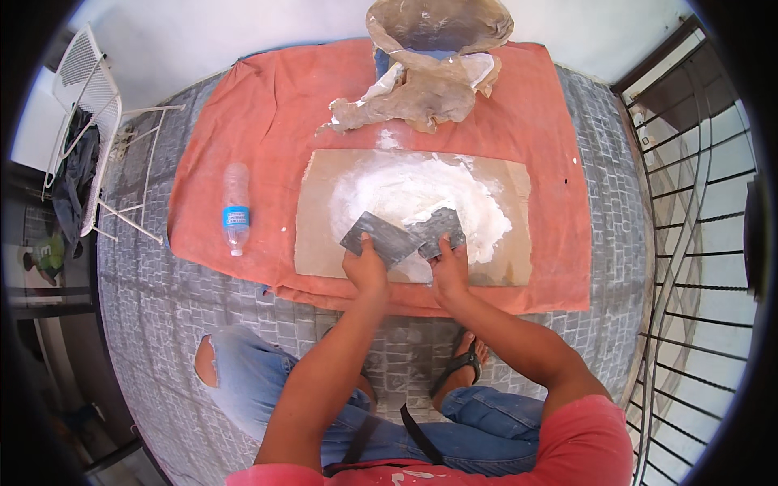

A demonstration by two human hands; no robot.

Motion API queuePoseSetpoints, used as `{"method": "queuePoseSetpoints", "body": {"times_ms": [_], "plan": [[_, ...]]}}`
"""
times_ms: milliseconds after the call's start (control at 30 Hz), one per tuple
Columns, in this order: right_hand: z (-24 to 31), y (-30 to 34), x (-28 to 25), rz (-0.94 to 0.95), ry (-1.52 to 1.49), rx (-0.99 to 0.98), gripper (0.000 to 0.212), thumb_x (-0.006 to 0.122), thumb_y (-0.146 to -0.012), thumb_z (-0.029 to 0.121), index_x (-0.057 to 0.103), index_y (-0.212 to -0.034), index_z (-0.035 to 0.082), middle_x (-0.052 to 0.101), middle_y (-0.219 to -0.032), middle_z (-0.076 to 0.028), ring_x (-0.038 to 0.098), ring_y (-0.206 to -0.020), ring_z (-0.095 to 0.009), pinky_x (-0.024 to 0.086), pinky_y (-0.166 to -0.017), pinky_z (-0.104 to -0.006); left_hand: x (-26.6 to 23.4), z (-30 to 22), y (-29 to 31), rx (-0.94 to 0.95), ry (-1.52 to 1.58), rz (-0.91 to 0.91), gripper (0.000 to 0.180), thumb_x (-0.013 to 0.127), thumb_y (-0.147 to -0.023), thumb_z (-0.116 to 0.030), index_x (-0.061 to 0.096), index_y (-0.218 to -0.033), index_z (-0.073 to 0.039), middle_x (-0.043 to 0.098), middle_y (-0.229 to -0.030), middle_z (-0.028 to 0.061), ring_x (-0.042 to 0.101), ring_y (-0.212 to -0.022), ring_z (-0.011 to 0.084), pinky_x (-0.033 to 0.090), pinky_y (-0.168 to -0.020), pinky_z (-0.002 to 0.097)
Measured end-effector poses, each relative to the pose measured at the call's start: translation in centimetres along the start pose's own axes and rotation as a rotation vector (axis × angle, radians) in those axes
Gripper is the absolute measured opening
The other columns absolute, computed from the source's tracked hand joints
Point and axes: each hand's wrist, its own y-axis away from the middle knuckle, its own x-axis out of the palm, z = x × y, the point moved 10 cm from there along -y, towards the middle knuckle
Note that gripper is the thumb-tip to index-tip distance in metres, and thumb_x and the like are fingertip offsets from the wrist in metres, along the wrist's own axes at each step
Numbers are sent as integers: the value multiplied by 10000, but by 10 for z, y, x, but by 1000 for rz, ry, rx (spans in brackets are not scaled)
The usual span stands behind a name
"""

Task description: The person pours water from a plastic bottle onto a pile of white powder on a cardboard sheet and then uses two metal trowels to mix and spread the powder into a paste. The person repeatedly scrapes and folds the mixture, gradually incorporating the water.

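Note:
My left hand point(367, 266) is closed on a flat grey rectangular plate point(379, 237), its thumb on the upper face. A second, smaller dark grey plate point(442, 230) is gripped in my right hand point(450, 267), thumb on top as well. The two plates meet or overlap at their inner corners; I cannot tell which. Both are over the near part of a spread heap of white powder or paste point(409, 188). Under the heap lies a brown cardboard sheet point(312, 235), wet-looking at its near right corner.
An orange cloth point(284, 105) lies beneath the cardboard on grey paved floor point(138, 259). At its far side stands a torn brown paper bag point(425, 101). A plastic bottle point(236, 212) with a blue label lies left. A white metal chair point(101, 121) and a black railing point(689, 243) flank the area.

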Motion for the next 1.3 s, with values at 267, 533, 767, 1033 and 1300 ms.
{"method": "queuePoseSetpoints", "body": {"times_ms": [267, 533, 767, 1033, 1300], "plan": [[6, 12, 3, 118, 263, -107, 431, 507, -1185, 298, 470, -1492, -3, 635, -1306, -98, 590, -1149, -152, 506, -977, -324, 38, 2, 7, -30, 50, 61, 255, 716, -1064, -151, 713, -1181, 75, 771, -1134, 147, 704, -976, 209, 550, -882, 376], [18, 22, 4, 279, 466, -173, 394, 503, -1185, 297, 514, -1439, -4, 662, -1162, -84, 581, -1024, -131, 502, -930, -330, 61, 11, 13, -140, 189, 33, 244, 715, -1064, -148, 707, -1163, 75, 772, -1104, 150, 708, -958, 216, 555, -859, 376], [72, 7, -5, 263, 1020, -255, 355, 565, -1143, 240, 608, -1415, 17, 705, -1127, -129, 637, -906, -171, 511, -860, -364, 48, -11, -15, -22, 67, -40, 262, 699, -1074, -178, 708, -1142, 75, 775, -1063, 147, 713, -924, 223, 557, -831, 391], [89, 46, 73, 643, 1732, -750, 377, 601, -1022, 79, 658, -1394, 93, 679, -1200, -128, 668, -1092, -338, 526, -962, -471, 48, -50, -7, 278, -131, 99, 235, 683, -1061, -174, 721, -1151, 40, 795, -1072, 208, 755, -961, 319, 557, -879, 440], [96, -5, 91, 562, 1628, -668, 348, 597, -1042, 108, 645, -1386, 110, 686, -1161, -153, 667, -1095, -375, 531, -953, -517, 20, -85, 5, 217, -167, 160, 264, 693, -1066, -169, 709, -1161, 76, 780, -1073, 176, 721, -957, 252, 543, -886, 402]]}}
